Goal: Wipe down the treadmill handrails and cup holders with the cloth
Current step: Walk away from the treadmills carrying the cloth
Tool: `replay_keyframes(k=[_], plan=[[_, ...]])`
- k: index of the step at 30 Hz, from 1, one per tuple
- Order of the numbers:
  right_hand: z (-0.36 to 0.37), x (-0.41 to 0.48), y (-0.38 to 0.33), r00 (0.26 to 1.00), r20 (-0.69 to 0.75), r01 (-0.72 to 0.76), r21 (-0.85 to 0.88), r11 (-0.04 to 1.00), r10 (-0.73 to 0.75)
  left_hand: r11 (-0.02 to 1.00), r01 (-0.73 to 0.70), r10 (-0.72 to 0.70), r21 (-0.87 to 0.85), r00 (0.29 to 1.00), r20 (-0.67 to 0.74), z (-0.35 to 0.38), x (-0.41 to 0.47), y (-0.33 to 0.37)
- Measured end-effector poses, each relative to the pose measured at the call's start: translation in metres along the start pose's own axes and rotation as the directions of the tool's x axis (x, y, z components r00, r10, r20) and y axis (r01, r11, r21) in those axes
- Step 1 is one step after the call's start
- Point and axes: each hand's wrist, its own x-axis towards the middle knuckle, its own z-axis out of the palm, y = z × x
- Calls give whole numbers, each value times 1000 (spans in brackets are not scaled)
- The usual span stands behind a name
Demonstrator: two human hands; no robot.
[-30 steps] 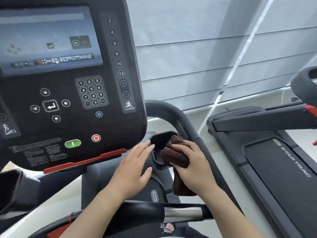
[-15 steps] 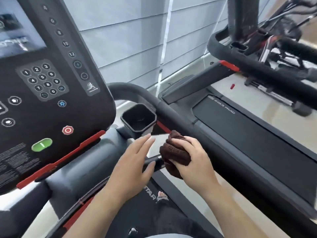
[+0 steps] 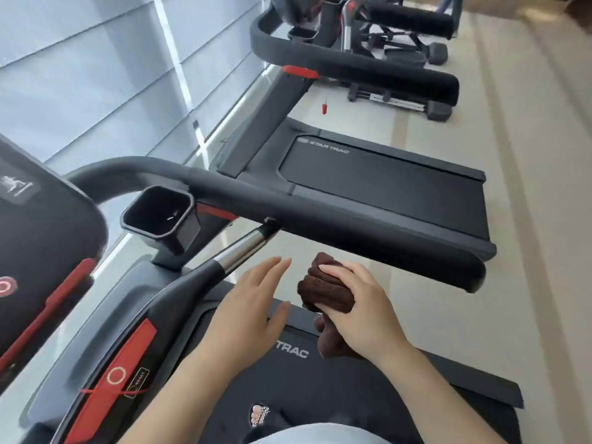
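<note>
Right hand (image 3: 362, 302) curls round a bunched brown cloth (image 3: 322, 288), with the fingers over the top and a loose tail hanging below the palm. The cloth sits just under the black handrail (image 3: 320, 213), near its free end; whether the two touch cannot be told. Left hand (image 3: 253, 302) is just beside the right one, palm down, with its fingers straight and close together and the thumb out to the side. It holds nothing.

Both hands hover over the belt (image 3: 298, 379), where the letters "TRAC" show between the wrists. A foot (image 3: 259, 415) in a beaded sandal stands on the belt near the bottom edge.

Ahead of the left fingertips, a grip bar (image 3: 240, 251) with a shiny metal section slants up to join the underside of the handrail. Left of that joint sits the cup holder (image 3: 181, 233), a dark square well, open upward and set against the handrail's inner side. Farther left is the console (image 3: 41, 238), black with red trim.

Beyond the handrail stands a second treadmill (image 3: 384, 177) marked "STAR TRAC", on a pale floor (image 3: 528, 187). Grey blinds (image 3: 80, 75) fill the upper left.
</note>
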Motion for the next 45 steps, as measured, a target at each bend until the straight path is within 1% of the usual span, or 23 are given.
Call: replay_keyframes(k=[4, 7, 10, 15, 19, 22, 25, 28, 30, 33, 35, 38, 45], plan=[[-32, -31, 29, 992, -99, -77, 23, 997, 79, 995, -104, 104, -6, 990, 91, 25, 20, 36], [-65, -65, 60, 968, -191, -155, 45, 987, 161, 977, -215, 211, 4, 965, 157, 53, 39, 79], [-104, -108, 96, 929, -272, -244, 66, 968, 252, 945, -327, 318, 7, 925, 208, 88, 53, 135], [-174, -196, 164, 828, -407, -364, 132, 922, 385, 884, -462, 460, -64, 840, 287, 160, 53, 243], [-224, -275, 223, 726, -500, -458, 161, 874, 472, 808, -568, 583, -158, 730, 355, 232, 38, 333], [-254, -338, 257, 624, -560, -529, 210, 822, 545, 736, -630, 668, -249, 615, 418, 283, 21, 403], [-276, -399, 280, 478, -615, -588, 306, 749, 627, 646, -686, 745, -335, 468, 475, 323, 2, 467], [-289, -448, 298, 318, -657, -608, 412, 679, 683, 541, -746, 804, -389, 322, 501, 355, -11, 521], [-295, -472, 309, 227, -665, -611, 471, 636, 711, 495, -761, 820, -419, 250, 515, 376, -17, 549], [-304, -493, 326, 131, -660, -602, 540, 588, 740, 445, -769, 826, -458, 156, 541, 402, -22, 581], [-312, -501, 339, 81, -653, -594, 575, 563, 753, 422, -772, 824, -476, 107, 557, 420, -22, 598], [-333, -507, 364, 28, -645, -578, 613, 539, 764, 394, -776, 826, -492, 64, 560, 449, -14, 626], [-421, -507, 455, -14, -642, -594, 622, 510, 766, 356, -764, 843, -539, 13, 538, 532, 39, 730]])
